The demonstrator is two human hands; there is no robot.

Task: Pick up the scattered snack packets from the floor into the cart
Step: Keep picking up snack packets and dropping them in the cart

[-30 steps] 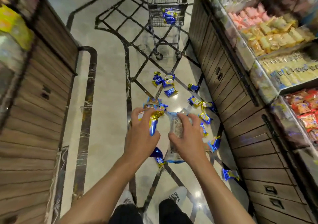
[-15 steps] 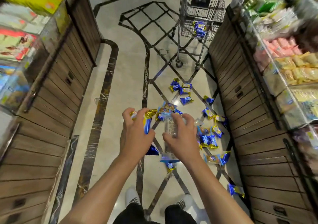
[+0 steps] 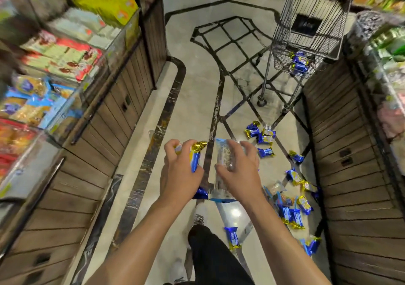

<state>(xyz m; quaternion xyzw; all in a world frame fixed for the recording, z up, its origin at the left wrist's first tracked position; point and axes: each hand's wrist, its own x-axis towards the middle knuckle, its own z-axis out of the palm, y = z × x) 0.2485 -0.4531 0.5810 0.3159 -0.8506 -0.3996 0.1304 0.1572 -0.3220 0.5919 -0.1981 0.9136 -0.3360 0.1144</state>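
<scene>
The left hand [image 3: 179, 173] has its fingers wrapped around blue-and-gold snack packets [image 3: 194, 157]; the right hand [image 3: 237, 175] grips a clear packet [image 3: 222, 160]. The cart [image 3: 306, 37] stands far right.

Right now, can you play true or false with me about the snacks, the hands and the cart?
1. Both hands hold snack packets. True: the left hand grips blue and gold packets, and the right hand grips a clear wrapped packet.
2. The cart is empty. False: a few blue packets in the cart already lie in its basket.
3. The floor is all tidied up. False: many packets on the floor still lie scattered to the right.
4. The cart stands ahead, on the right of the aisle. True.
5. The scattered packets are red. False: they are blue and gold.
</scene>
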